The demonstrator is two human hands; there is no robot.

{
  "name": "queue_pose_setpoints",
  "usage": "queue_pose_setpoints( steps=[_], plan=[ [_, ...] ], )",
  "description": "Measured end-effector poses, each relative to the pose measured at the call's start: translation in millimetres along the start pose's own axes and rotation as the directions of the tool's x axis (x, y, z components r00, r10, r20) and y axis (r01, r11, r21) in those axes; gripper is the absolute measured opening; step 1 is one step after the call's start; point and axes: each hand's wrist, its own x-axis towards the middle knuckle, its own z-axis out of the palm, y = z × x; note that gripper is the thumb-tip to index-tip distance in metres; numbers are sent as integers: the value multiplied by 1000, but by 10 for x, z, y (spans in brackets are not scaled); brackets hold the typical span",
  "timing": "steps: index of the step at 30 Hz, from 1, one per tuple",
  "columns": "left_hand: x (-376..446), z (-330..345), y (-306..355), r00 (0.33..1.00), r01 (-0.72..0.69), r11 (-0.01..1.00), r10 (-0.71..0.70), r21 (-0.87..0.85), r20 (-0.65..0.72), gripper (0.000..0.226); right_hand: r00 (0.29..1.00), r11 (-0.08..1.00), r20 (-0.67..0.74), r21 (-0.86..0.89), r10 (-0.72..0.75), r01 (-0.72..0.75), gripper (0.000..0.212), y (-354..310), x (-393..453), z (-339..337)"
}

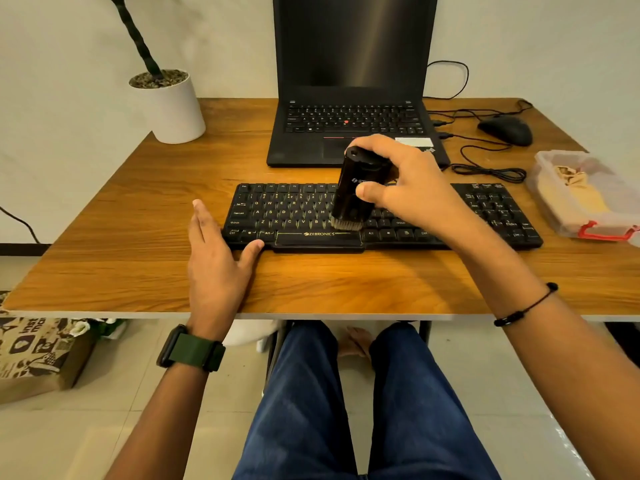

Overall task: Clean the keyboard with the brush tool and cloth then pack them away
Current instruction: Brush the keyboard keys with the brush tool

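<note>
Your right hand (398,181) grips the light, rigid black brush tool (356,188) mid-barrel (soft bristles flex); your flat, spread left hand (218,251) steadies the black plastic keyboard (298,216).

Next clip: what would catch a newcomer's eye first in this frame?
The right hand at centre grips a black brush tool, its bristles down on the keyboard just above the space bar. The left hand rests flat on the table against the keyboard's left end. Behind stands an open laptop, screen dark, and at the right edge a clear box holding a cloth.
</note>
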Motion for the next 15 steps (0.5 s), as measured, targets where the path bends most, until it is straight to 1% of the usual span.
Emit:
queue_pose_setpoints(
  steps=[1, 3, 11, 15],
  plan=[
    [0, -2, -2, 1000, -1, 1000, 1, 0, -1, 98, 1000, 999, -26, 43, -1, 2, 48, -13, 11, 43],
    [1, 1, -7, 1000, -11, 1000, 11, 6, -7, 98, 1000, 999, -28, 50, -2, 4, 48, -15, 19, 109],
    [-3, 6, -8, 1000, -15, 1000, 15, 8, -9, 98, 997, 989, 70, -148, 33, -23, 49, 110, -109, -109],
    [-2, 6, -19, 1000, -21, 1000, 21, 14, -15, 98, 992, 948, 111, -318, 65, -26, 51, 98, -124, -258]
  ],
)
